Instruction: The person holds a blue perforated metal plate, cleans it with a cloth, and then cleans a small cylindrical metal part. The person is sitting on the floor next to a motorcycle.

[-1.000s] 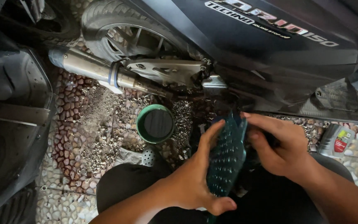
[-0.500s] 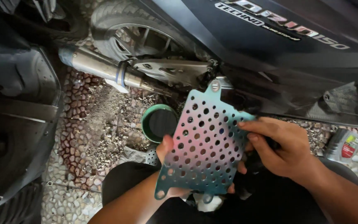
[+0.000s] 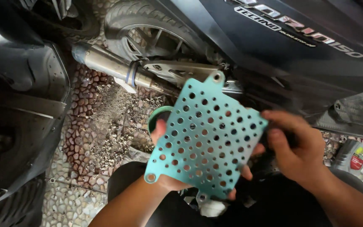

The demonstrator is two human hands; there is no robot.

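A teal perforated metal plate [image 3: 206, 138] with mounting ears at its corners faces me flat, held up in front of a black scooter. My left hand [image 3: 164, 176] supports it from behind, with a thumb showing at the plate's left edge and fingertips at its lower right. My right hand [image 3: 299, 147] is blurred, touches the plate's right edge and seems to hold a dark object that I cannot make out. A green round cup [image 3: 156, 117] on the ground is mostly hidden behind the plate.
The scooter's rear wheel [image 3: 148, 33] and chrome exhaust pipe [image 3: 114, 67] lie beyond the plate. Its dark side panel [image 3: 299, 46] fills the upper right. Another black bike body [image 3: 17, 122] stands on the left. Pebbled floor [image 3: 106, 126] lies between. A grey oil bottle [image 3: 353, 155] stands at the right.
The plate went from edge-on a second ago to flat-facing, and now sits a little higher and more tilted. My right hand shifted along its right edge.
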